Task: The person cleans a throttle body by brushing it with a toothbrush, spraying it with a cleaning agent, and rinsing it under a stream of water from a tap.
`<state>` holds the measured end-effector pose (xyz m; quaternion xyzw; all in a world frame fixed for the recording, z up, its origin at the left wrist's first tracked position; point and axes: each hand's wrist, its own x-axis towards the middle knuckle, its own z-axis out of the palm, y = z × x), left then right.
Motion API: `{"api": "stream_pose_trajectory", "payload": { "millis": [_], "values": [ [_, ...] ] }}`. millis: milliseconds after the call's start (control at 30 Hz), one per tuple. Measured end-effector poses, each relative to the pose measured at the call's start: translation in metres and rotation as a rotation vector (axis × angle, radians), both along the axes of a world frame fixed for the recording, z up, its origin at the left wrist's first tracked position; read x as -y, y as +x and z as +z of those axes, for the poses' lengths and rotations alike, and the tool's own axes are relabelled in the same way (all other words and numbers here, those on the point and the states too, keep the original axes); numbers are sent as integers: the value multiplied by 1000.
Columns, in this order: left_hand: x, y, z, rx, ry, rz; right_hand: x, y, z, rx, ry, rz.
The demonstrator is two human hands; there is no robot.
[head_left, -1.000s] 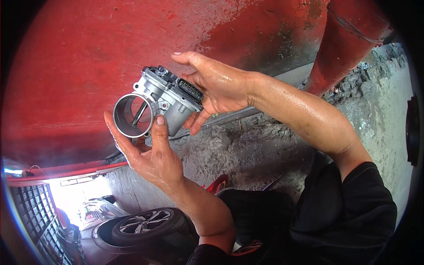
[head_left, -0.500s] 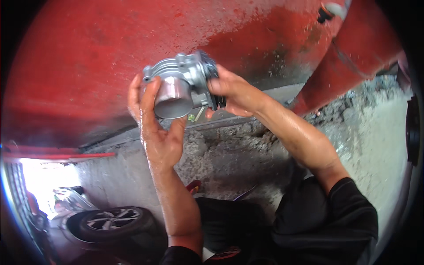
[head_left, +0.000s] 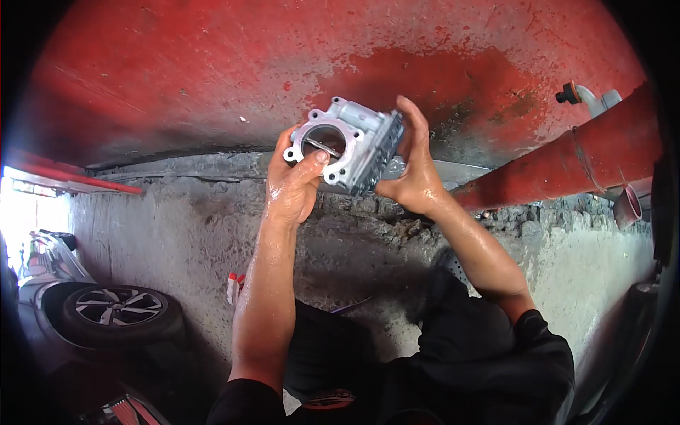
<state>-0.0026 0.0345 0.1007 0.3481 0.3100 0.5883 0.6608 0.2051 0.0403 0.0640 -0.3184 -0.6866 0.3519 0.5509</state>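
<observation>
A silver-grey throttle body (head_left: pixel 352 120) is held up before the red wall, its round bore and flange facing me. Inside the bore, the throttle plate stands nearly edge-on. My left hand (head_left: pixel 292 185) grips the flange on the left, with the thumb pressed at the lower rim of the bore and the other fingers mostly hidden behind. Along the right side of the part runs a black cover (head_left: pixel 379 152). Around that side curves my right hand (head_left: pixel 419 170), thumb at the lower corner and fingers up by the top edge. Both forearms look wet.
A red pipe (head_left: pixel 559 166) slants along the right, below a pale elbow fitting with a black end (head_left: pixel 586 97). Rough broken concrete (head_left: pixel 404 227) edges the wall's foot. A car wheel (head_left: pixel 119 306) stands at lower left; a red-and-white object (head_left: pixel 233 287) lies on the floor.
The throttle body has turned: its tubular neck faced me before, and now the flanged bore does. It has shifted rightward in view. My left thumb has come onto the bore's rim.
</observation>
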Motion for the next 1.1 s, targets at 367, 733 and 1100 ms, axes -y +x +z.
{"api": "stream_pose_trajectory", "payload": {
  "millis": [367, 733, 1100],
  "values": [
    [14, 37, -26, -1031, 629, -14, 19, 7, -31, -887, -994, 98],
    [58, 12, -117, -1754, -96, -395, 3, 55, -95, -1389, -986, 1100],
    [196, -7, -218, -1915, -57, -1277, -4, 69, -88, -1000, -839, 577]
  ]
}}
